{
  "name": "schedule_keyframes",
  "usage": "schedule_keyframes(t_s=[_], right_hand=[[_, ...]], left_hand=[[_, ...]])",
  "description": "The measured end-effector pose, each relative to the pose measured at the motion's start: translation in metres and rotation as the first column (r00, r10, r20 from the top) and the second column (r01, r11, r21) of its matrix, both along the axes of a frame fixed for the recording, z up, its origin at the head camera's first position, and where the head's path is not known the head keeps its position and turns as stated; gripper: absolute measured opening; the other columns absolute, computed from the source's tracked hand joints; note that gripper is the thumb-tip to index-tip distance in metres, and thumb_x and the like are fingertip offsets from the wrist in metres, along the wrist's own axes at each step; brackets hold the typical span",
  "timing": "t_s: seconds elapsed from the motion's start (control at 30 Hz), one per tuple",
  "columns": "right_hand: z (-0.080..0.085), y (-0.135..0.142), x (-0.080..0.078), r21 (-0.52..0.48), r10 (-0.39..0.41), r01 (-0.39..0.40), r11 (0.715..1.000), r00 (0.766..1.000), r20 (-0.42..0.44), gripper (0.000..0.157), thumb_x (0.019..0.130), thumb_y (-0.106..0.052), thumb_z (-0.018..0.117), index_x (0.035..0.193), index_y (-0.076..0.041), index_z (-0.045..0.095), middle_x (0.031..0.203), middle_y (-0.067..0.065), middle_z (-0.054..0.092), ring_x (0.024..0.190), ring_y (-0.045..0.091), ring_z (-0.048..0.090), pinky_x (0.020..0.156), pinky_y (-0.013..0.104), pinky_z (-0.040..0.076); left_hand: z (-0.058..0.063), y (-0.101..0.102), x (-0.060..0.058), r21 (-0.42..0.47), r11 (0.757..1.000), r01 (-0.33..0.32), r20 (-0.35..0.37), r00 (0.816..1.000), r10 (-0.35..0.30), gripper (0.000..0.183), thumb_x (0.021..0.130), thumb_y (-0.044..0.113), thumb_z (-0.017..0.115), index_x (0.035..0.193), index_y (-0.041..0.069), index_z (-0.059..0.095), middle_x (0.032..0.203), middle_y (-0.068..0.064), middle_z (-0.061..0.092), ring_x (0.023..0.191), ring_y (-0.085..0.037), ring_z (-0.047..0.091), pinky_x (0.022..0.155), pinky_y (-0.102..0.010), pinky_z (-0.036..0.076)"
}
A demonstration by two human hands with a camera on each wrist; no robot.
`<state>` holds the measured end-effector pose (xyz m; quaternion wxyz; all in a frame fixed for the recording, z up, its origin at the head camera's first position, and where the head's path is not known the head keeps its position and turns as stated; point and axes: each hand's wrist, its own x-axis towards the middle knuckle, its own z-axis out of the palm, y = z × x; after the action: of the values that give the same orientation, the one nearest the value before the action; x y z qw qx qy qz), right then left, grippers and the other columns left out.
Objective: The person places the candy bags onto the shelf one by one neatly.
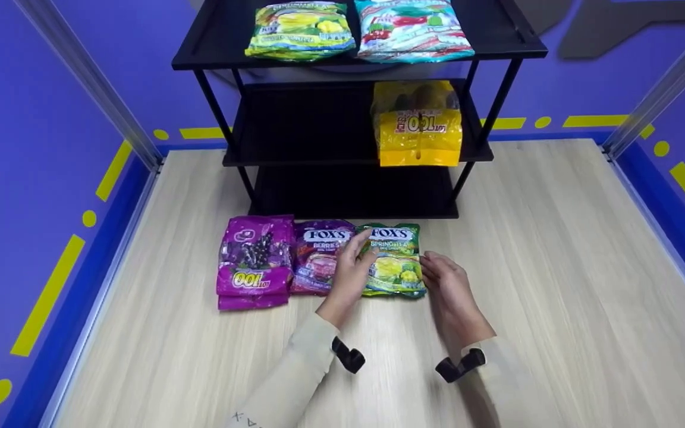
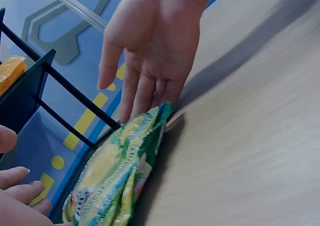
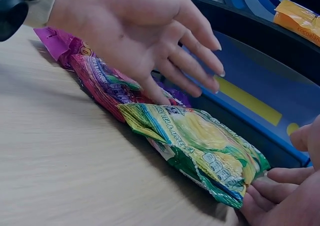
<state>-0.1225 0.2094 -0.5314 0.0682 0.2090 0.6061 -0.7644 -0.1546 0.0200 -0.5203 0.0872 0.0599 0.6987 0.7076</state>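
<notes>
A green FOX'S candy bag (image 1: pixel 393 270) lies flat on the wood-grain table between my two hands. My left hand (image 1: pixel 351 279) reaches over its left edge, fingers extended, where it meets a purple FOX'S berries bag (image 1: pixel 316 270). Along the green bag's right edge, my right hand (image 1: pixel 452 291) has its fingertips right at the wrapper. The right wrist view shows the left palm (image 3: pixel 135 40) above the seam between the bags, fingers spread. Left of the berries bag lies a magenta bag (image 1: pixel 253 261) marked 100.
Behind the bags stands a black three-tier shelf (image 1: pixel 354 211). Its top tier bears a yellow-green candy bag (image 1: pixel 301 30) and a teal and red one (image 1: pixel 414 30). A yellow bag (image 1: pixel 420 137) sits on the middle tier's right side. Blue panels (image 1: pixel 33 178) enclose the table.
</notes>
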Motion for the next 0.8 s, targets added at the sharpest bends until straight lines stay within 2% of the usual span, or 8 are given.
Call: schedule_keyframes(t_s=[0.13, 0.23, 0.4, 0.53, 0.67, 0.8], right_hand=[[0.000, -0.001, 0.000, -0.007, -0.010, 0.010, 1.000, 1.000, 0.001, 0.045, 0.105, -0.016, 0.033, 0.145, 0.005, 0.034, 0.150, 0.023, 0.039, 0.130, 0.025, 0.045, 0.111, 0.032, 0.040], [0.000, -0.002, 0.000, -0.013, -0.008, 0.008, 1.000, 1.000, -0.003, 0.046, 0.105, -0.016, 0.033, 0.146, 0.006, 0.033, 0.150, 0.024, 0.038, 0.133, 0.027, 0.043, 0.114, 0.034, 0.037], [0.001, -0.002, 0.001, -0.001, -0.024, 0.024, 1.000, 1.000, -0.013, 0.045, 0.105, -0.015, 0.031, 0.145, 0.005, 0.033, 0.150, 0.023, 0.039, 0.136, 0.029, 0.042, 0.114, 0.034, 0.038], [0.003, -0.003, 0.002, 0.007, -0.081, 0.081, 0.997, 0.996, -0.032, 0.043, 0.105, -0.015, 0.033, 0.143, 0.005, 0.037, 0.148, 0.023, 0.042, 0.134, 0.027, 0.047, 0.111, 0.033, 0.042], [0.007, -0.007, 0.003, -0.009, -0.145, 0.145, 0.989, 0.987, -0.067, 0.041, 0.105, -0.017, 0.037, 0.140, 0.003, 0.043, 0.145, 0.019, 0.048, 0.123, 0.017, 0.058, 0.109, 0.033, 0.044], [0.015, -0.013, 0.002, -0.034, -0.166, 0.163, 0.986, 0.979, -0.121, 0.040, 0.105, -0.017, 0.038, 0.139, 0.004, 0.044, 0.143, 0.020, 0.050, 0.118, 0.013, 0.061, 0.110, 0.033, 0.044]], left_hand=[[-0.006, -0.001, 0.002, 0.022, 1.000, 0.016, 0.022, 1.000, -0.016, 0.049, 0.100, 0.016, 0.051, 0.146, 0.007, 0.039, 0.155, -0.010, 0.037, 0.146, -0.026, 0.030, 0.123, -0.044, 0.019], [-0.009, -0.002, 0.003, 0.044, 0.999, 0.020, 0.034, 0.999, -0.022, 0.047, 0.100, 0.014, 0.049, 0.146, 0.006, 0.040, 0.155, -0.010, 0.036, 0.146, -0.026, 0.030, 0.123, -0.043, 0.020], [-0.009, -0.009, 0.005, 0.072, 0.997, 0.012, 0.039, 0.999, -0.015, 0.046, 0.099, 0.012, 0.050, 0.144, 0.003, 0.042, 0.154, -0.013, 0.037, 0.144, -0.029, 0.033, 0.118, -0.041, 0.032], [-0.005, -0.018, 0.005, 0.064, 0.998, -0.015, 0.023, 1.000, 0.014, 0.046, 0.098, 0.010, 0.050, 0.143, 0.002, 0.042, 0.151, -0.014, 0.042, 0.143, -0.030, 0.034, 0.118, -0.040, 0.033], [0.003, -0.031, 0.004, 0.063, 0.997, -0.047, -0.005, 0.999, 0.048, 0.047, 0.097, 0.009, 0.051, 0.143, 0.002, 0.042, 0.151, -0.014, 0.041, 0.143, -0.031, 0.035, 0.118, -0.040, 0.032], [0.012, -0.047, 0.005, 0.045, 0.996, -0.077, -0.028, 0.997, 0.078, 0.048, 0.098, 0.012, 0.052, 0.144, 0.005, 0.042, 0.152, -0.012, 0.041, 0.142, -0.031, 0.036, 0.117, -0.041, 0.034]])
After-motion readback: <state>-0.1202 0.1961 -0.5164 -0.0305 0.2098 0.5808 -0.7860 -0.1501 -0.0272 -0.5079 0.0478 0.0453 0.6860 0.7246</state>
